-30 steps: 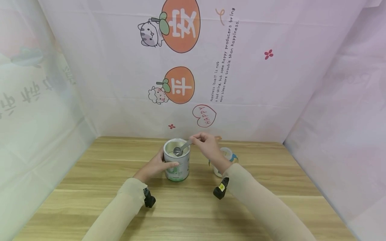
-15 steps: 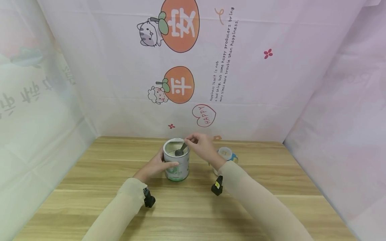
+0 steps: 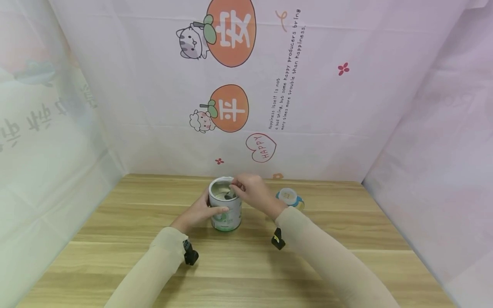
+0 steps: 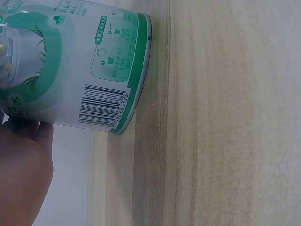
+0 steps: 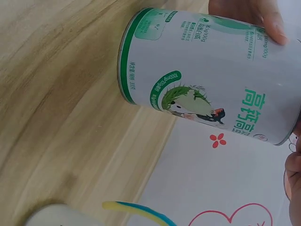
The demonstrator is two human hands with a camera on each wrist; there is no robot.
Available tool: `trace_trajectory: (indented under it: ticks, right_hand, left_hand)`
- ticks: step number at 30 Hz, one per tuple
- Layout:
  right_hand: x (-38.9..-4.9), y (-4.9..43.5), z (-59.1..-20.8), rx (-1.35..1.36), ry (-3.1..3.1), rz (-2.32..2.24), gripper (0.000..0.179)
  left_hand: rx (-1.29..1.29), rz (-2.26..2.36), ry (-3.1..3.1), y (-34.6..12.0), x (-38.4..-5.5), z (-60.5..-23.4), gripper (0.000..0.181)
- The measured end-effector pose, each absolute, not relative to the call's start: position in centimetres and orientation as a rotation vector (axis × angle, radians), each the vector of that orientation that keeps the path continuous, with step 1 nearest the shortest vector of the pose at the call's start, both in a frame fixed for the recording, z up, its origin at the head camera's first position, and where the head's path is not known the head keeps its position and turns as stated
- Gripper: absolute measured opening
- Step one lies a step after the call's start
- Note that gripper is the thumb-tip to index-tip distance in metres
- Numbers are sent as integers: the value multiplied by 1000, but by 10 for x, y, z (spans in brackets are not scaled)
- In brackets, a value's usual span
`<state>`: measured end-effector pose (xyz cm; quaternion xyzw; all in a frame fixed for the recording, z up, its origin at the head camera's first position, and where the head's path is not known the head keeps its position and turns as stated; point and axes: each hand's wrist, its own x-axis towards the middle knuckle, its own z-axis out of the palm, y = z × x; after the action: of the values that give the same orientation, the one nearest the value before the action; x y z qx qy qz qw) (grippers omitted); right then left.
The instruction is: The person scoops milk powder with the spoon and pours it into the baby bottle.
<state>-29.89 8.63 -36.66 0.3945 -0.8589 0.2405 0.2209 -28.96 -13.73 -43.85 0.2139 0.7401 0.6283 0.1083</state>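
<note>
A white-and-green milk powder can (image 3: pixel 226 219) stands upright on the wooden table, its top uncovered. My left hand (image 3: pixel 200 209) grips its left side, the thumb lying across the front. Over the can's right rim, my right hand (image 3: pixel 254 192) pinches the handle of a dark grey scoop (image 3: pixel 228 197), whose bowl is down inside the can. How much powder the scoop bears cannot be made out. In the right wrist view only a bit of my right hand (image 5: pixel 294 179) shows at the edge, and the scoop is out of sight there.
Right of the can stands a small cup (image 3: pixel 288 196) with a pale lid and blue-and-yellow handles, partly behind my right wrist. Printed cloth walls (image 3: pixel 316 149) enclose the wooden table (image 3: pixel 239 273) at the back and both sides.
My right hand has moved left and slightly down toward the can. The scoop has gone from slanting at the can's mouth to lower inside it. My left hand has kept its hold.
</note>
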Motion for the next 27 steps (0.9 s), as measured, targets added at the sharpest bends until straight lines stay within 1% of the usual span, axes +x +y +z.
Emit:
trace_trajectory:
  ticks: [5,10,17,27]
  right_hand:
    - [-299,84,-363,1188,-2330,601,4]
    - [-300,84,-360,1285,-2338,547,8]
    - [-301,79,-350,1364,-2463,522,4]
    - [-302,74,-344,1355,-2588,521,5]
  left_hand:
    - [626,1834,2193,-136,-289,-438,88]
    - [649,1836,2175,-135,-289,-437,87]
    - [674,1852,2172,-136,-291,-438,86]
    - [643,1828,2186,-138,-290,-438,90]
